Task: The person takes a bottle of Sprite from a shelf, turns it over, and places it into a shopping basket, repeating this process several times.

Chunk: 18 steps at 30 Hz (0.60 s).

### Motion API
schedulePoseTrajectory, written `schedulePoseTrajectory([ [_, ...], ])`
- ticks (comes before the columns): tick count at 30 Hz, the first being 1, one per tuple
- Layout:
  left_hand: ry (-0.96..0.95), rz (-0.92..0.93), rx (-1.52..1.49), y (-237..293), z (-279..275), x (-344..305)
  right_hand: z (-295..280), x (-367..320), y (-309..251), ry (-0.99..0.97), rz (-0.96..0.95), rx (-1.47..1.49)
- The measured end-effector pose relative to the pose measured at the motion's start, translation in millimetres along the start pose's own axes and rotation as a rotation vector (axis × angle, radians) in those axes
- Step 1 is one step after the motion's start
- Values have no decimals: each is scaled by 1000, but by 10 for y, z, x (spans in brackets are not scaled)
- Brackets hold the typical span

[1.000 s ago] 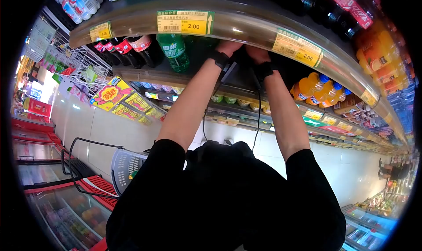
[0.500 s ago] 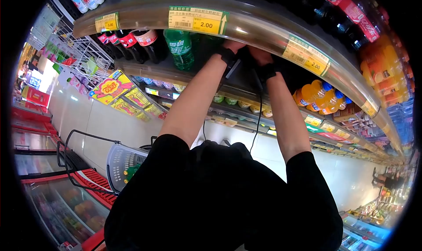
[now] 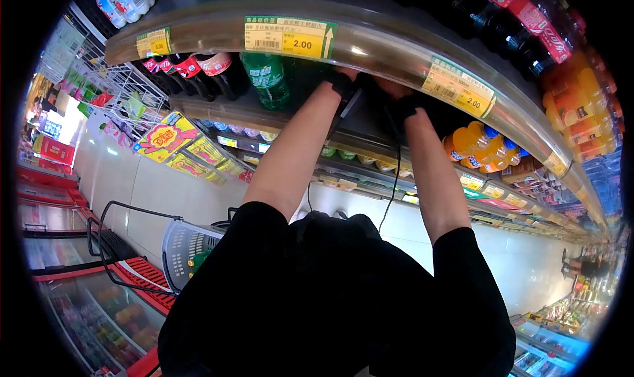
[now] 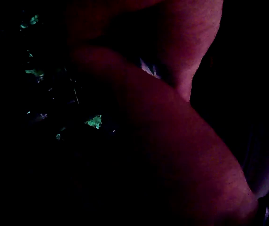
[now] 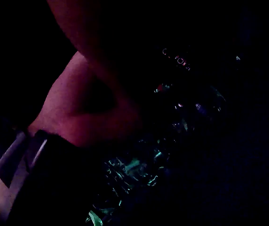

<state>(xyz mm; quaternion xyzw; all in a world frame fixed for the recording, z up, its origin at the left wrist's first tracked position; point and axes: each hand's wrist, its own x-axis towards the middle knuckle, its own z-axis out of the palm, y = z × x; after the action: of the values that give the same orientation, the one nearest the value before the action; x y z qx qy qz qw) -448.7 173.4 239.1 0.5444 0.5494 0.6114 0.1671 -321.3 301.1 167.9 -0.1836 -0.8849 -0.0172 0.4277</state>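
Both hands reach deep into a dark shelf, under the curved front edge of the shelf above. In the head view only the back of my left hand (image 3: 347, 72) and of my right hand (image 3: 393, 87) show beyond the black wrist straps; the fingers are hidden. The left wrist view is very dark: the left hand (image 4: 148, 108) appears dim red, with green glints (image 4: 94, 122) beside it. Similar green glints (image 5: 132, 165) lie below the right hand (image 5: 85, 113) in its wrist view. I cannot tell what either hand holds. A green soda bottle (image 3: 265, 79) stands left of the hands.
The upper shelf's edge (image 3: 370, 58) carries price tags. Dark cola bottles (image 3: 188, 70) stand left, orange soda bottles (image 3: 472, 146) right. A grey basket (image 3: 181, 251) with green bottles is at lower left, near red-edged freezers (image 3: 79, 311). A yellow candy display (image 3: 168, 139) hangs at left.
Both hands have gone slightly deeper under the shelf edge, so less of them shows. The head view has shifted a little, bringing more of the basket's green bottles into sight.
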Motion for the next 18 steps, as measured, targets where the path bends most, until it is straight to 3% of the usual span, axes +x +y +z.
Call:
schedulePoseTrajectory([
  [6, -15, 5, 1, -42, 0, -8, -210, 92, -154, -193, 75, -55],
  [12, -31, 15, 7, -71, 32, -14, -5, 48, -72, 7, -144, -59],
  [15, -36, 21, 15, -84, 57, -11, -43, 85, -86, -113, -27, 71],
  [18, -42, 19, 22, -91, 65, -9, 162, -7, 23, -88, -3, 84],
])
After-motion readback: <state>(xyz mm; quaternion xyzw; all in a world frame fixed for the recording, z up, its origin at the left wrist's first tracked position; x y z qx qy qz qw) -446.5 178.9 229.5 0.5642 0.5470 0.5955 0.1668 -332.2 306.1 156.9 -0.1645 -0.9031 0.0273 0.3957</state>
